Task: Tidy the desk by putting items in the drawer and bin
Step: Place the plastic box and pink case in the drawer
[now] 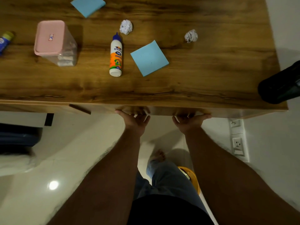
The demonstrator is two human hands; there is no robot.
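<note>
1. Bench (203,75): one, wooden top, filling the upper half of the frame; its front edge runs across the middle.
2. Drawer (162,111): one, seen as a pale front just under the bench edge at centre frame; whether it stands ajar cannot be told.
3. Left hand (134,118): one, at centre frame, fingers curled up under the drawer front, gripping it.
4. Right hand (190,119): one, just right of the left, fingers likewise hooked under the drawer front and holding it.
5. Blue note pads: two. One (149,58) lies flat at centre of the bench; the other (88,5) sits at the top edge of the frame, left of centre, partly cut off.
6. Crumpled paper balls: two, white. One (126,27) near the top centre; the other (191,35) to the right of it, well apart.
7. Glue bottle (116,55): one, white and orange with a blue cap, lying on its side just left of the central pad, cap pointing to the top of the frame.
8. Clear container with pink lid (53,41): one, upper left.
9. Blue tube (5,40): one, at the far left edge, partly out of frame.
10. Black object (279,85): one, at the right edge over the bench corner; kind cannot be told.
11. Yellow bin (193,177): one, on the floor at lower centre-right, mostly hidden by a leg and the right arm.
</note>
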